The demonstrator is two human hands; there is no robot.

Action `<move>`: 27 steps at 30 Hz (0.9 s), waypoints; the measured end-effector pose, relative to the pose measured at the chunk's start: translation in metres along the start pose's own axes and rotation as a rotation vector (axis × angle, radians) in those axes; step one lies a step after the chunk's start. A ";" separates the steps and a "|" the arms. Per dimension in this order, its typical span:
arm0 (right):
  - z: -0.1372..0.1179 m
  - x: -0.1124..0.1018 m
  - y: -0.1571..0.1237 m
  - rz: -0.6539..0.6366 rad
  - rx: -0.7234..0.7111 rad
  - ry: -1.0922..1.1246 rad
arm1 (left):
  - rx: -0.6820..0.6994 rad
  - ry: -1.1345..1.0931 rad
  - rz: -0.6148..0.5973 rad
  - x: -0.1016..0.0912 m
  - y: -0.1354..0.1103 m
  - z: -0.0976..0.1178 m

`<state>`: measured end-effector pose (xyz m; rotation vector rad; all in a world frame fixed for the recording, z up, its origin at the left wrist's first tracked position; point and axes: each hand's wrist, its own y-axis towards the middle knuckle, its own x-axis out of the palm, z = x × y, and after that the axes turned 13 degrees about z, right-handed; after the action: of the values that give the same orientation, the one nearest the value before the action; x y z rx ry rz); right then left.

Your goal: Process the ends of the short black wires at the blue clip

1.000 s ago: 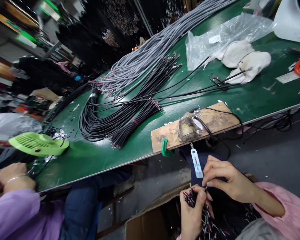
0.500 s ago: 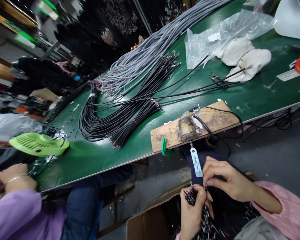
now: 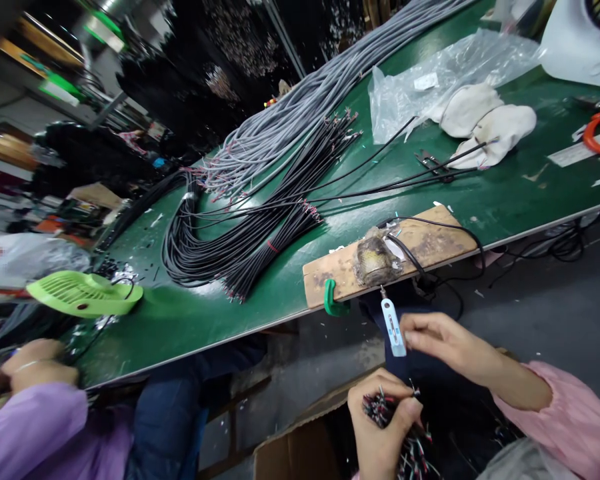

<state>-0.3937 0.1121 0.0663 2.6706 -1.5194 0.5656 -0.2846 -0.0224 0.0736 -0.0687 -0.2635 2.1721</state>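
Gathered in my left hand [image 3: 383, 423] is a bundle of thin black cables [image 3: 414, 457], their stripped ends showing red, white and green wires. The thumb and forefinger press near one separate wire end [image 3: 415, 392]. Above it, my right hand [image 3: 443, 340] has its fingers curled together right beside a light-blue slotted tool [image 3: 393, 328]. Whether the fingertips touch the tool or pinch anything small is hidden. The tool hangs on a metal shaft from a grimy small motor [image 3: 377, 259], fixed on a wooden board [image 3: 437, 230].
A green clamp [image 3: 333, 300] holds the board at the table edge [image 3: 200, 333]. Black cables [image 3: 230, 257] and grey cables [image 3: 280, 127] lie behind. White gloves [image 3: 505, 130], pliers [image 3: 433, 163], and a green fan [image 3: 80, 293] are around. A co-worker's purple sleeve [image 3: 35, 427] is at left.
My right hand has moved up and left, away from the wires at my left thumb, to the blue tool. My left hand has shifted slightly left with the cables.
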 end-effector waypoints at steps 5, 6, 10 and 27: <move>-0.029 0.013 0.024 0.069 -0.030 0.020 | 0.138 0.008 0.047 0.005 0.011 0.019; -0.029 0.015 0.026 0.071 -0.016 0.040 | 0.154 -0.015 0.048 0.006 0.014 0.021; -0.024 0.021 0.024 0.067 0.042 0.197 | 0.131 -0.096 0.034 0.013 0.023 0.018; 0.006 -0.009 0.005 0.120 -0.034 0.034 | -0.053 -0.103 0.068 0.012 0.008 0.003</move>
<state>-0.4006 0.1159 0.0572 2.5449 -1.6726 0.5815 -0.2981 -0.0174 0.0759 0.0042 -0.3820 2.2397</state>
